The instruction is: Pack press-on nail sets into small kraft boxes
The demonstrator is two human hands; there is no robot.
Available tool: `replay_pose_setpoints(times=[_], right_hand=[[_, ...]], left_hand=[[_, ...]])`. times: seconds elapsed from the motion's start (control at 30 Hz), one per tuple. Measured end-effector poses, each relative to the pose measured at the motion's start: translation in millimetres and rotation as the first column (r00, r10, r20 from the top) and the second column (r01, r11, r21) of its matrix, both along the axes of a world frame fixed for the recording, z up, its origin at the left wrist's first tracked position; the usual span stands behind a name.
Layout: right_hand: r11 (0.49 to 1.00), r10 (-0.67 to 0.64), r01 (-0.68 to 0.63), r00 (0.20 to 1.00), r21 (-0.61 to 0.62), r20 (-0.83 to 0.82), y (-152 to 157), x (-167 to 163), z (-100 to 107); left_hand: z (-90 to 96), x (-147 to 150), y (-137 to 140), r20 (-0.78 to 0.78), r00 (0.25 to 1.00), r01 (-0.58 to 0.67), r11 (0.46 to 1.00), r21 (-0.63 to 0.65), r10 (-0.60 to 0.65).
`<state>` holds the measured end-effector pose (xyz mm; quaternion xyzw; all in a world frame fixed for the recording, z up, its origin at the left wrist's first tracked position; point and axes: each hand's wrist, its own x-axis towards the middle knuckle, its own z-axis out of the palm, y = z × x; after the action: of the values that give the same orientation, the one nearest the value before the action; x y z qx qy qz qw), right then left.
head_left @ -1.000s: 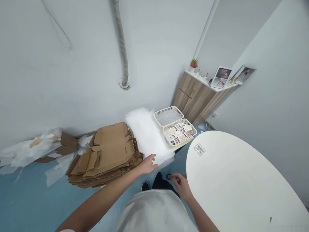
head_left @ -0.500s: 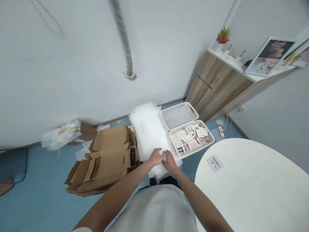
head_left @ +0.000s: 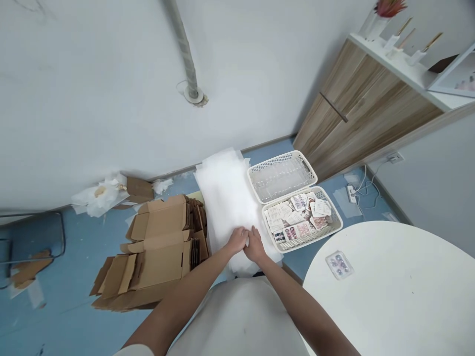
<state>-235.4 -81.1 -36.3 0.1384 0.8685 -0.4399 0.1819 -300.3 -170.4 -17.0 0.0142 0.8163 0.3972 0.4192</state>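
Note:
My left hand (head_left: pixel 236 241) and my right hand (head_left: pixel 255 245) meet above the near part of a stack of thin white sheets (head_left: pixel 228 198). The fingers of both hands are curled in and their tips come together. Whether they pinch a sheet or a small thing between them is too small to make out. Right of the stack stands a white plastic basket (head_left: pixel 309 241) with several small printed cards and nail sets (head_left: pixel 297 217) in it. Behind it, a second white basket (head_left: pixel 282 177) holds clear plastic trays.
Flattened brown cardboard boxes (head_left: pixel 159 262) are piled on the left. A round white table (head_left: pixel 389 287) at right carries a small clear case (head_left: pixel 339 265). A wooden cabinet (head_left: pixel 356 109) and a power strip (head_left: pixel 351 194) are at back right. A wrapped pipe (head_left: pixel 183 49) meets the wall.
My hands have drawn closer together and their fingers have curled in. The view has shifted, so the cabinet and the baskets look nearer.

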Motion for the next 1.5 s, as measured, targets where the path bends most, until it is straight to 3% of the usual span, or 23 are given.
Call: replay_pose_setpoints(times=[0.27, 0.53, 0.7, 0.8, 1.07, 1.37, 1.5], right_hand=[[0.998, -0.041, 0.039, 0.998, 0.053, 0.041, 0.9, -6.2, 10.2], [0.984, -0.1, 0.094, 0.995, -0.149, -0.031, 8.4, -10.8, 7.9], [0.988, -0.151, 0.149, 0.986, -0.026, -0.078, 14.2, -0.7, 15.8], [0.987, -0.132, 0.144, 0.977, 0.066, -0.167, 13.9, 2.7, 30.4], [0.983, -0.023, 0.088, 0.928, 0.158, -0.372, 4.2, 21.2, 82.9], [0.959, 0.141, -0.057, 0.945, 0.276, -0.294, 4.1, 98.6, 122.2], [0.969, 0.014, 0.073, 0.938, 0.235, -0.347, 15.9, 133.2, 141.7]], left_hand=[[-8.0, 0.5, -1.2, -0.021, 0.998, -0.05, 0.996, 0.08, 0.052], [-5.8, 6.0, -3.8, 0.035, 0.995, -0.1, 0.98, 0.173, 0.095], [4.8, 15.1, -9.2, 0.081, 0.984, -0.171, 0.973, 0.155, 0.16], [15.3, 20.8, -12.7, 0.0, 0.986, -0.163, 0.975, 0.15, 0.164], [39.3, 49.9, -39.3, -0.167, 0.976, -0.115, 0.982, 0.148, 0.139], [23.1, 102.2, -40.0, -0.19, 0.969, -0.148, 0.987, 0.056, 0.156], [19.6, 119.2, -32.8, -0.17, 0.977, -0.13, 0.991, 0.016, 0.13]])
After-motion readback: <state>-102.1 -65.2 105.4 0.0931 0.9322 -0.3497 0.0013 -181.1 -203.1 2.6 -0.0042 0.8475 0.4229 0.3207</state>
